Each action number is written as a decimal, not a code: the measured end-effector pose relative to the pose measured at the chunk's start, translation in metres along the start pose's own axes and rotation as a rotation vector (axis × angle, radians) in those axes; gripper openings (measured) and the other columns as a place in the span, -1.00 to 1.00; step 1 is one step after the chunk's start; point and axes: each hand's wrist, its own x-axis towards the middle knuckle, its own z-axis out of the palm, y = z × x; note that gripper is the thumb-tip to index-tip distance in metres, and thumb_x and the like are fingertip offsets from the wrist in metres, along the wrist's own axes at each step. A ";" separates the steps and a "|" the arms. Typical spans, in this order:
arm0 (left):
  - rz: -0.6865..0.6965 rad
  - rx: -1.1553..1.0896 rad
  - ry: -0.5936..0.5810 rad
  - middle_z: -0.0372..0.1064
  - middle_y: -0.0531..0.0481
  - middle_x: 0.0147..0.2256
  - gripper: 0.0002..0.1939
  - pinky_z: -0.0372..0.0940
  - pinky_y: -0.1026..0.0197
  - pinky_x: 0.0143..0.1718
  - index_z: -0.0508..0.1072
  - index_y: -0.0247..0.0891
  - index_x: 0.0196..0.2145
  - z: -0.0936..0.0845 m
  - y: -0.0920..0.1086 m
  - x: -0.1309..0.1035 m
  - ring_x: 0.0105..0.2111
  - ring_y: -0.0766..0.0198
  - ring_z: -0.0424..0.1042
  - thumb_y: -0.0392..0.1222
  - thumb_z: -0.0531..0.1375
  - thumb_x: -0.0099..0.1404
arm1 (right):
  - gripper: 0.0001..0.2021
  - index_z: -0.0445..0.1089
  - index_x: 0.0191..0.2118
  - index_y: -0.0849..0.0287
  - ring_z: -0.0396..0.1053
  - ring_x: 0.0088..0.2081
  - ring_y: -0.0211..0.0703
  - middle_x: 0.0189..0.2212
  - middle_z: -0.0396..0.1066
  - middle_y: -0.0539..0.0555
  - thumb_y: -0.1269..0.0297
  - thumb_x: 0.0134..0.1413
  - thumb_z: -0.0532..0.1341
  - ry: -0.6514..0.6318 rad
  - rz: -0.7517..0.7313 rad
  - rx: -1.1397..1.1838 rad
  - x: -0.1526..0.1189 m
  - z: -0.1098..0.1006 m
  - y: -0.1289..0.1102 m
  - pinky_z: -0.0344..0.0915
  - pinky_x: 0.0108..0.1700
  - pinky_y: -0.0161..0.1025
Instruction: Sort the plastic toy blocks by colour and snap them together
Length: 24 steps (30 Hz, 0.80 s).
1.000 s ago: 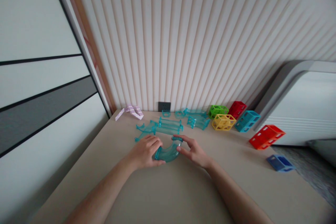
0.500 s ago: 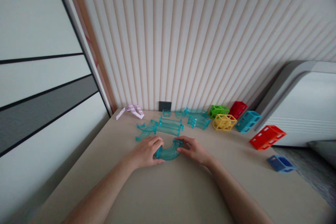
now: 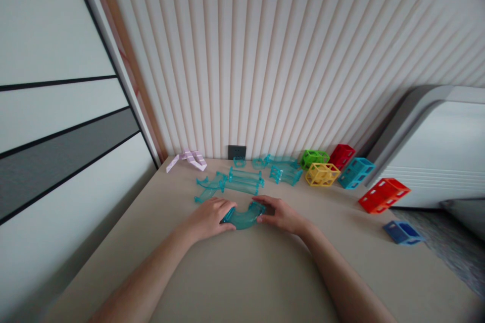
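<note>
By the left hand (image 3: 212, 218), one end of one smooth, translucent teal curved tube (image 3: 244, 220) is gripped between thumb and fingers; its other end is pinched by the right hand (image 3: 282, 215), over the desk (image 3: 242, 272). Beyond lie overlapping teal tracks (image 3: 244, 182); rightward, six openwork, boxy blocks (image 3: 384, 195) are spread.

- My left hand (image 3: 212, 218), below the frame's middle: bare, rounded at the knuckles.
- My right hand (image 3: 281, 215), slightly right of there: bare as well.
- My left forearm (image 3: 151, 270), lower left: bare, tapering to the wrist.
- My right forearm (image 3: 333, 272), lower right: likewise bare, tapering.
</note>
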 end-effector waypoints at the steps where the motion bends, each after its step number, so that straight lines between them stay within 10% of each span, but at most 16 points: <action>1: -0.016 -0.011 -0.014 0.53 -0.11 -0.03 -0.46 0.37 0.03 -0.01 0.36 -0.15 0.05 0.000 0.000 0.000 -0.04 0.00 0.52 -0.02 0.41 0.18 | -0.40 0.39 0.19 0.12 0.41 0.13 0.13 0.13 0.45 0.21 0.13 0.01 0.43 -0.012 0.001 -0.038 -0.001 -0.001 0.000 0.29 0.20 0.11; 24: -0.125 -0.178 -0.195 0.49 -0.02 0.01 -0.44 0.29 0.08 0.07 0.33 -0.03 0.13 -0.022 -0.012 -0.006 0.03 0.04 0.46 -0.03 0.36 0.21 | -0.44 0.33 0.26 0.10 0.40 0.13 0.11 0.14 0.44 0.22 0.06 0.18 0.32 -0.028 -0.081 -0.194 0.000 0.005 0.000 0.29 0.20 0.05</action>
